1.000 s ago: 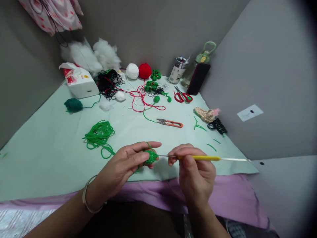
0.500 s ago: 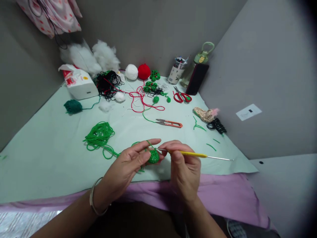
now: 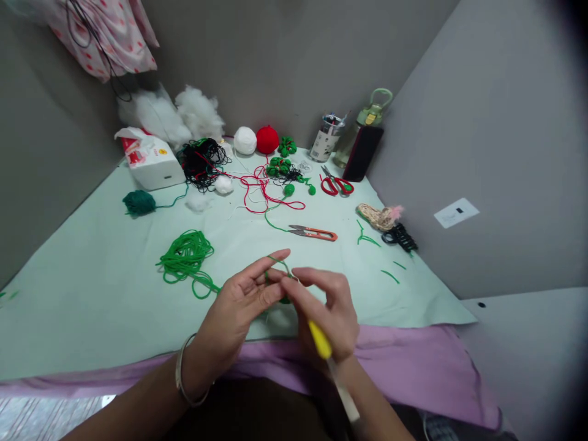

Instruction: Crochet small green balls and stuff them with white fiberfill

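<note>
Between the fingertips of my left hand is a small green crochet piece, mostly hidden behind my fingers. Green yarn loops over the raised left index finger. My right hand grips a crochet hook with a yellow handle. The hook's rear end slants down toward my right forearm and is blurred. Both hands' fingertips meet at the piece, and the hook's tip is hard to make out there. A loose bundle of green yarn lies to the left, with a strand running to my left hand.
Orange thread snips lie beyond my hands, and red-handled scissors farther back. Along the back stand a tissue pack, a white yarn ball, a red yarn ball, a pen cup and a phone.
My right hand has turned and moved closer to the left fingertips. The hook has swung from nearly level to pointing steeply down toward me. The crochet piece is now more covered.
</note>
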